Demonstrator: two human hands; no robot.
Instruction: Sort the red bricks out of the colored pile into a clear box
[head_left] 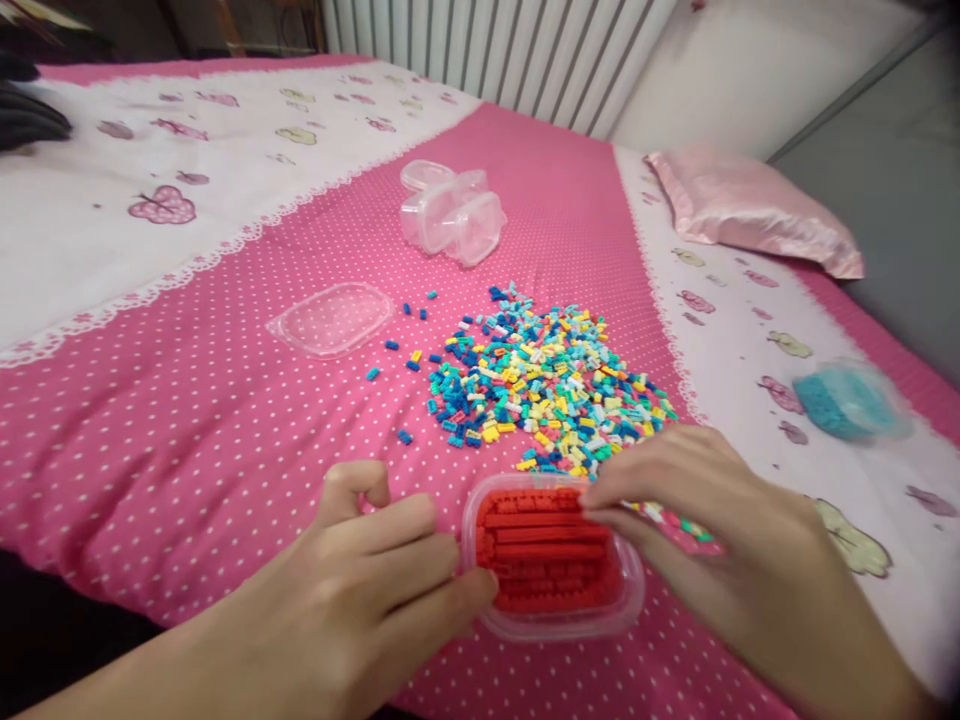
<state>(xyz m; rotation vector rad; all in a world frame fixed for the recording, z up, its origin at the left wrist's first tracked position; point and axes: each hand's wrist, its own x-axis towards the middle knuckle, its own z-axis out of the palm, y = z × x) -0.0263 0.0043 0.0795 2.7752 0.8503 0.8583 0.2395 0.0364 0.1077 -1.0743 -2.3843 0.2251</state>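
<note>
A clear plastic tub stands close in front of me, with red building bricks inside, some in long rows. My left hand is at the tub's left side with curled fingers. Its little finger reaches over the rim to the red bricks, and its palm is hidden. Thumb and index finger of my right hand are pinched at the tub's upper right, against the red bricks. Whatever lies between those fingertips is too small to make out. Just beyond the tub spreads a heap of small multicoloured bricks.
A clear lid lies left of the heap. Several clear empty containers are farther back. At right is a container of turquoise pieces, below a pink pillow. All rests on a pink dotted bedspread. A dark object shows far left.
</note>
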